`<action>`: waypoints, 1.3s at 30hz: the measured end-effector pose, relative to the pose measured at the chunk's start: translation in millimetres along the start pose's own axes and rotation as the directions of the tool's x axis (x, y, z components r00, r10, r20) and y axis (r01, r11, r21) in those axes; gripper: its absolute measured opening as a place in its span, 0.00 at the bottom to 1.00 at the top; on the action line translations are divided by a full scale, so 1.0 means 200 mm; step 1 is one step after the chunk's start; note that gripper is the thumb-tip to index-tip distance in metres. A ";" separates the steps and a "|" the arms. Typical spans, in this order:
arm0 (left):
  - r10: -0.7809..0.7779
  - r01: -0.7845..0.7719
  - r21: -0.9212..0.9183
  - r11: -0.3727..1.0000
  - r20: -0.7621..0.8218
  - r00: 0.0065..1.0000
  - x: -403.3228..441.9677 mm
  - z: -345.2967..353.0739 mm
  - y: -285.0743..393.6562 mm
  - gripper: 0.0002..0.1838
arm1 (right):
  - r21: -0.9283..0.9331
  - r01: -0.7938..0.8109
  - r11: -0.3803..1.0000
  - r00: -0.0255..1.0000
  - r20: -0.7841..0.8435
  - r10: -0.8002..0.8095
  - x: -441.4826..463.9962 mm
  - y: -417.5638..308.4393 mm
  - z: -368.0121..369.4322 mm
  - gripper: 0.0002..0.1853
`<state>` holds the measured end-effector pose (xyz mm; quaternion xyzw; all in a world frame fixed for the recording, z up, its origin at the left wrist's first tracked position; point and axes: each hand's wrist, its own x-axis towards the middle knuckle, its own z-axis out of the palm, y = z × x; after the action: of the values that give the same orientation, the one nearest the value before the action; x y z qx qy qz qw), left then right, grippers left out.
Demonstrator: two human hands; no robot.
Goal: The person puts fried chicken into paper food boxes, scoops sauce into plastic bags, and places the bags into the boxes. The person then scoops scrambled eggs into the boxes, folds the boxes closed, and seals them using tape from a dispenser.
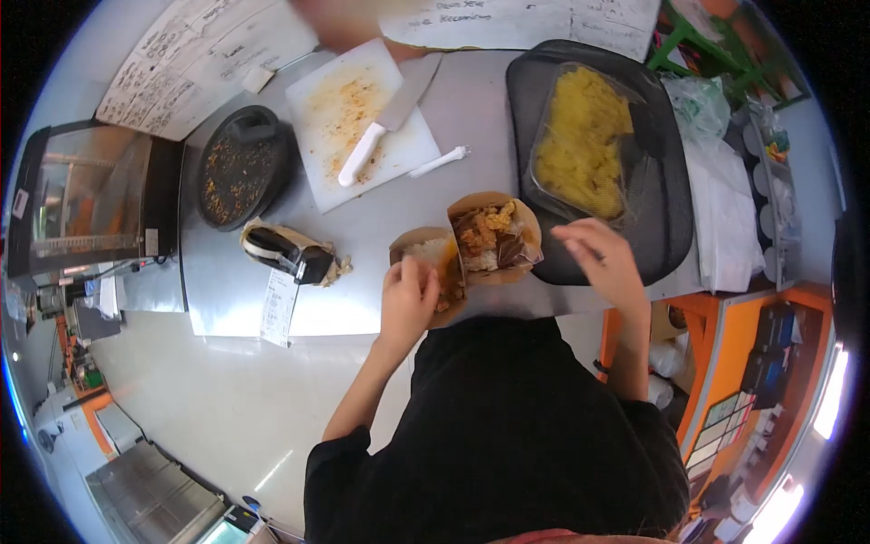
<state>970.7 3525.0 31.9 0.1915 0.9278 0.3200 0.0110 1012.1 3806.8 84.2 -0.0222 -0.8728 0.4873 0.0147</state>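
Two brown paper boxes stand side by side at the near edge of the steel table. The right box [497, 238] holds rice and browned, crumbed pieces; the left box [433, 263] holds rice and some sauce-coloured food. My left hand [410, 295] is over the left box's near side with its fingers bent together; whatever they hold, if anything, is too small to make out. To the right of the right box, above the black tray's near edge, my right hand [600, 258] is raised with thumb and fingers apart, holding nothing visible.
A black tray [657, 218] bears a clear container of yellow food [580, 136]. A knife [385, 122] lies on a stained white cutting board [317, 109]. Further left are a dark round pan [243, 168], a black-handled tape dispenser [288, 254] and a paper slip [278, 308].
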 end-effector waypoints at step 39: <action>0.422 -0.081 -0.741 0.667 0.286 0.860 0.91 -0.14 0.63 0.33 | 0.889 0.436 0.142 0.897 -0.442 0.015 -0.58 0.71 -1.07 0.16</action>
<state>842.3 3665.9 148.7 0.3685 0.6692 0.5973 0.2442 1141.5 4057.7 75.1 0.0320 -0.3305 0.9099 0.2486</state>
